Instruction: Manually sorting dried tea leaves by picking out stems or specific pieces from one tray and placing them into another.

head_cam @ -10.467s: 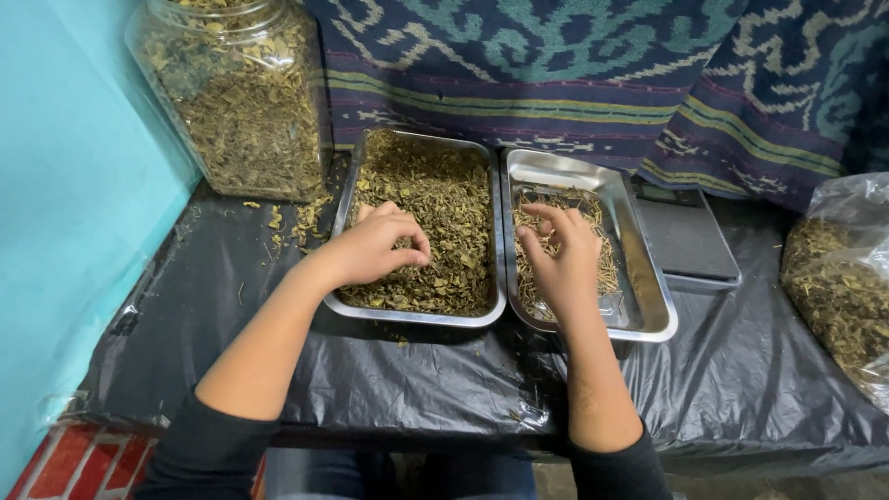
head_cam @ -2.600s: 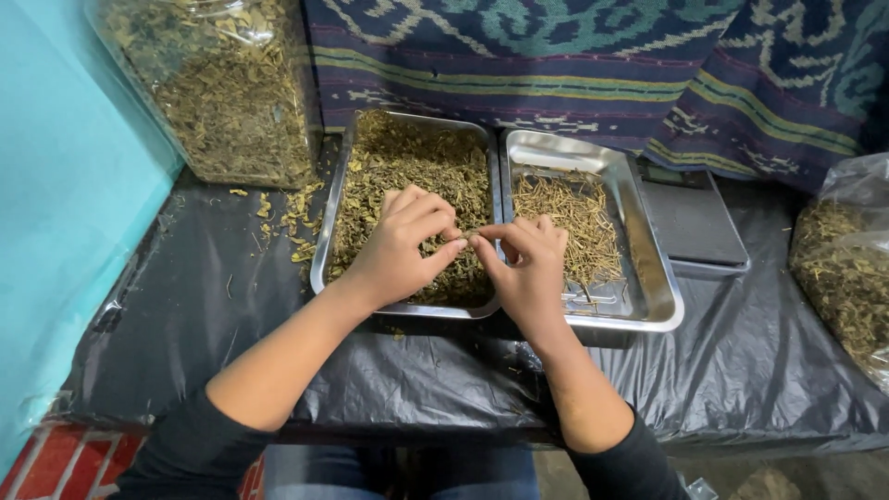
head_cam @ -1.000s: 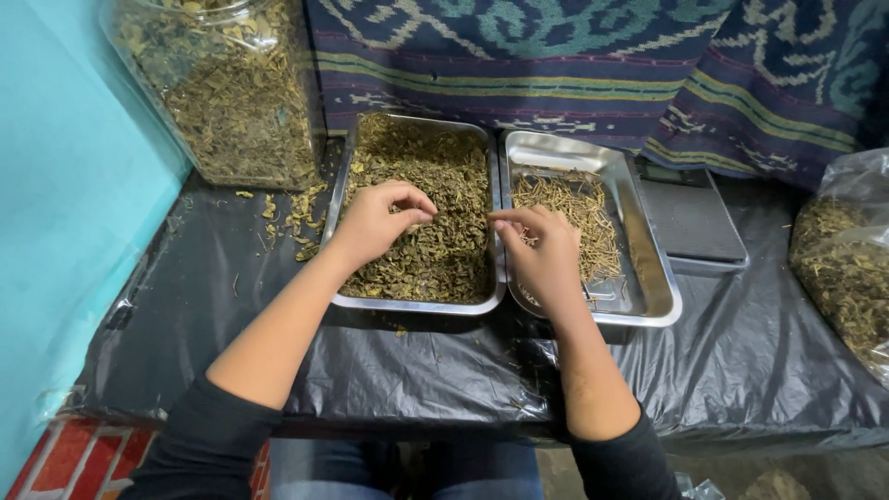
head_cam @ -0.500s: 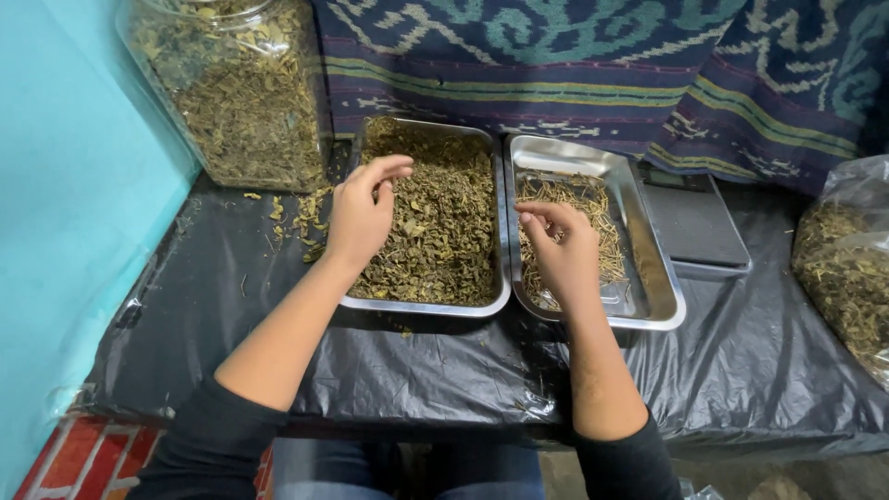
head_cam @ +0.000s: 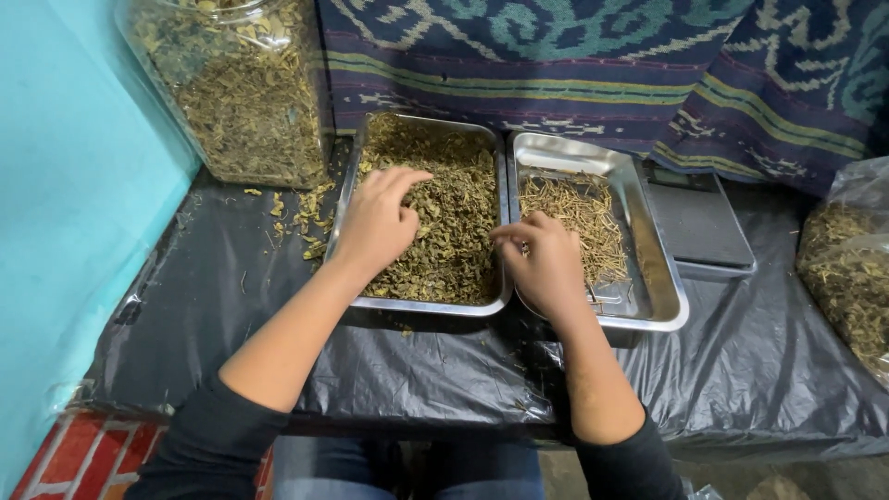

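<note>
Since half a second ago, the left hand (head_cam: 378, 222) has slid from the left tray's (head_cam: 421, 301) 9 o'clock rim inward, and now lies palm down on the dried leaves (head_cam: 454, 231), fingers loosely spread, gripping nothing visible. The right hand (head_cam: 546, 264) sits at the right tray's (head_cam: 662, 296) 7 o'clock corner, fingertips pinched together, perhaps on a stem; the view is too small to tell. That tray holds a thin layer of pale stems (head_cam: 579, 218), its bottom part bare. The left tray is nearly full, so most sorting seems left. A jar (head_cam: 236, 93) of leaves stands at 10 o'clock.
</note>
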